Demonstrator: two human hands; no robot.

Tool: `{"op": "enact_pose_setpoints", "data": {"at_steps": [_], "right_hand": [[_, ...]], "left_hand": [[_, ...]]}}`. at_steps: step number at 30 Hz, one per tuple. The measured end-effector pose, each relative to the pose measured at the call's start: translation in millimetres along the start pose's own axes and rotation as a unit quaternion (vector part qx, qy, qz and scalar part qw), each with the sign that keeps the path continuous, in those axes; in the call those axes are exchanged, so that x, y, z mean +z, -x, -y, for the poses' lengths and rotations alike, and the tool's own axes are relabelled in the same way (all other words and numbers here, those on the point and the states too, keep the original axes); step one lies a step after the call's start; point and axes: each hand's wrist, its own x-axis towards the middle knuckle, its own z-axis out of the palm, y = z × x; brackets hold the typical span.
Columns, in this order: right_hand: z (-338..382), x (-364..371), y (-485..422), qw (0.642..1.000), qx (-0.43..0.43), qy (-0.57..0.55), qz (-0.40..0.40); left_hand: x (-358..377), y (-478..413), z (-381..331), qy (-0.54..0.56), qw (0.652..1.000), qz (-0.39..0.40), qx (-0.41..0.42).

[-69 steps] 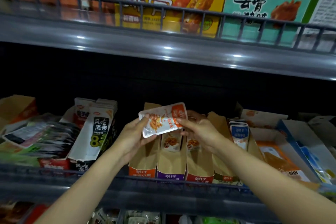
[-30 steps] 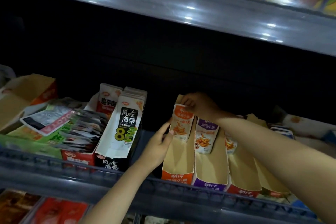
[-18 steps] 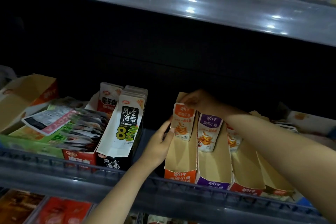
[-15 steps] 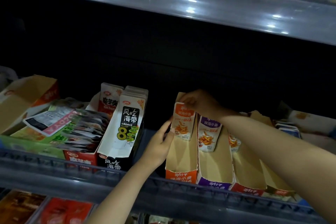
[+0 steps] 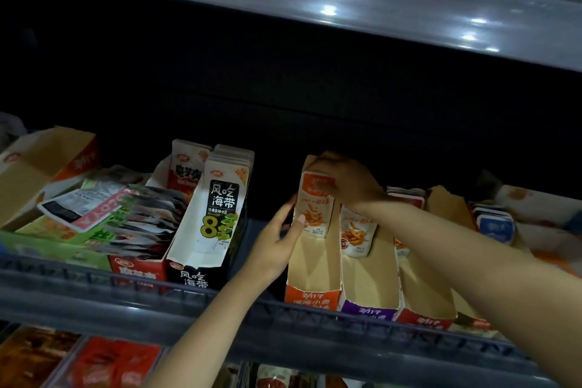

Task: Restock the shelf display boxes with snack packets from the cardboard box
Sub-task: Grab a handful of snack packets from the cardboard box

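An orange-and-white snack packet [image 5: 315, 214] stands upright at the back of the orange-fronted display box [image 5: 311, 274] on the middle shelf. My right hand [image 5: 346, 179] reaches over from the right and grips the packet's top edge. My left hand [image 5: 277, 246] holds the box's left wall, thumb against the packet's lower edge. Beside it stand a purple-fronted box [image 5: 368, 287] with one packet [image 5: 357, 233] and a red-fronted box [image 5: 425, 302]. The cardboard supply box is out of sight.
A black-and-white seaweed box [image 5: 217, 217] and a red box of loose pouches [image 5: 141, 230] stand left. A wire rail [image 5: 126, 287] fronts the shelf. The shelf above [image 5: 346, 9] overhangs. Blue packets [image 5: 494, 224] sit at right, more goods on the shelf below [image 5: 110, 362].
The orange packet went from being held flat in both hands to standing upright in the orange box. My left hand shifted to the box's side; in the last half second, little moves.
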Motion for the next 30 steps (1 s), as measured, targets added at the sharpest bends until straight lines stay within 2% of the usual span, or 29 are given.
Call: {"op": "enact_pose_setpoints", "data": {"at_steps": [4,7,10,13,19,24,27,30], "right_hand": [[10.0,-5.8,17.0,0.999,0.017,-0.008,0.048],[12.9,-6.3,37.3,0.996,-0.006,0.005,0.088],[15.9,-14.1,59.6,0.989,0.051,0.012,0.14],[22.2,-29.9,82.0,0.989,0.043,0.015,0.142],[36.4,-62.0,139.6,0.99,0.03,0.024,0.133],[46.1,-63.6,204.2,0.991,0.044,0.032,0.124],[53.0,-53.4,249.0,0.991,0.04,0.021,0.127],[57.2,-34.4,293.3,0.987,0.051,-0.005,0.154]], "left_hand": [[1.0,3.8,-8.5,-0.017,1.0,-0.015,-0.016],[0.8,8.5,-19.5,-0.039,0.999,-0.021,-0.019],[-3.6,17.3,-31.3,-0.083,0.996,-0.019,-0.027],[-9.0,33.5,-44.5,-0.153,0.988,-0.011,-0.015],[-7.8,81.7,-76.8,-0.292,0.955,-0.003,0.058],[1.6,129.0,-75.6,-0.427,0.898,0.013,0.109],[9.7,160.1,-62.9,-0.472,0.872,0.037,0.123],[18.3,188.6,-42.7,-0.489,0.862,0.054,0.121]]}}
